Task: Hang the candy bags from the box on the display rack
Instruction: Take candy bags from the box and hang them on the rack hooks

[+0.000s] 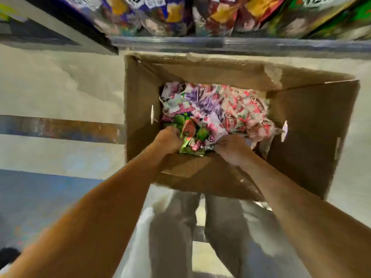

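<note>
Both forearms fill the lower frame: left forearm [96,207], right forearm [305,213], bare, reaching down into the box [140,97].

Left hand [169,140]: fingers curled tight round the near edge of a green bag [190,137], knuckles up. The bag lies crumpled at the near-left of the pile, touching the hand.

Right hand [232,149]: fingers bent down into the pile just right of the green bag. Tips are hidden by blur and wrappers, so I cannot tell what they pinch.

Bags [216,109]: a loose heap of pink, purple, white and red packs covers the box bottom, overlapping one another.

Box: brown cardboard, open at the top. The near flap [190,169] is folded inward under both wrists. The right flap [311,137] stands out wide. Tape scraps cling to the far wall.

Rack [220,44]: a grey rail runs across the frame just beyond the box's far wall. Above it are hung bags [172,15], purple, red-yellow and green, packed side by side and blurred.

Surroundings: pale floor [60,87] left of the box, with a dark stripe [60,129] running up to the box wall and a blue patch [40,193] nearer the camera. Grey trousers [220,227] stand between the forearms, close to the box's near side. Something white [140,237] lies beside the left leg, too blurred to identify.
</note>
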